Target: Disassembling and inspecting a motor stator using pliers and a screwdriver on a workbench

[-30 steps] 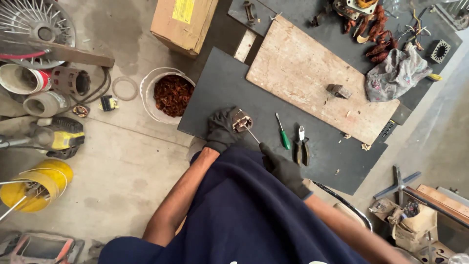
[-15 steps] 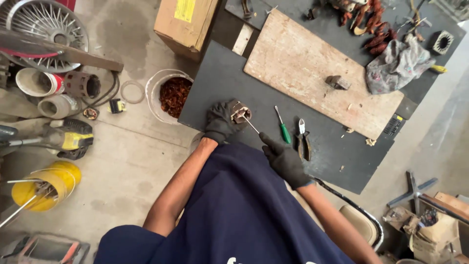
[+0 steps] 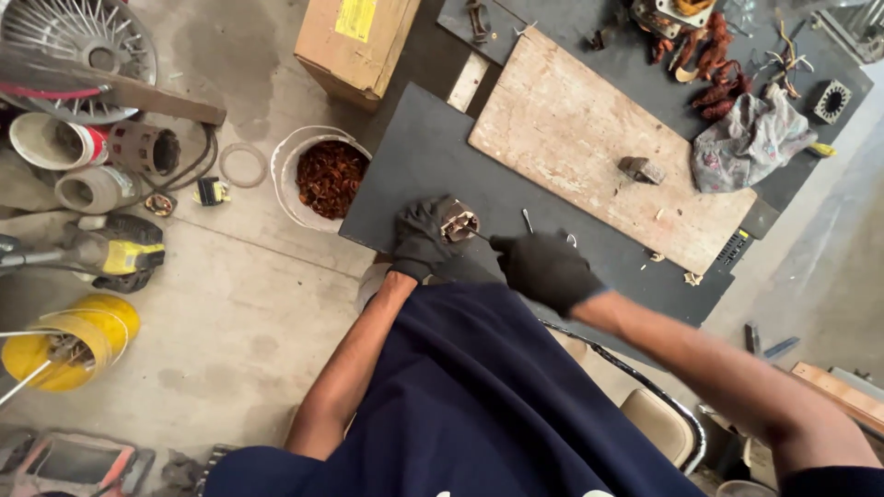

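Left hand, in a black glove, is closed around a small metal motor part, held just above the near edge of a dark mat. Right hand, also gloved, hovers just to the right of the part with fingers curled downward; whether it grips anything cannot be told. A thin metal rod runs between the part and the right hand. Both hands lie near the mat's front border, close to the person's navy shirt. Beyond them, a bare strip of mat leads up to a worn wooden board, on which a small metal block sits alone, leaving most of the board's surface open. Left of the mat's edge, a white bucket of reddish scraps stands on the concrete floor. A crumpled rag lies past the board's far right corner.
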